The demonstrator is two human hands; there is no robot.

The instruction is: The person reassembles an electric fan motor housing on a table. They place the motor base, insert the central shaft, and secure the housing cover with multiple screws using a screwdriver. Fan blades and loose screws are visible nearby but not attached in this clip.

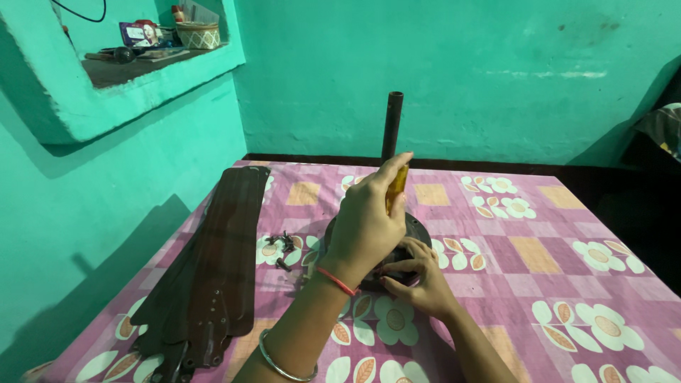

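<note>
We see a cloth cover (539, 255), matt and printed with flowers, over the tabletop. The fan blades (213, 262) look like dark, smooth painted metal with a dull sheen. The screwdriver handle (397, 186) is glossy amber plastic; the motor housing (418, 230) and rod (391, 124) look dark, matt metal.

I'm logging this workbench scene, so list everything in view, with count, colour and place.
Fan motor: one, dark, centre of cloth, mostly hidden by hands.
Rod: one, dark, upright from motor.
Screwdriver: one, yellow handle, in left hand.
Fan blades: stack, dark brown, left on cloth; count unclear.
Screws: small dark cluster, between blades and motor.
Cloth: one, purple, floral, covering surface.
Wall niche: one, turquoise, upper left, holding a basket and clutter.
Left hand: gripping screwdriver; red thread, metal bangle.
Right hand: resting against motor.
</note>
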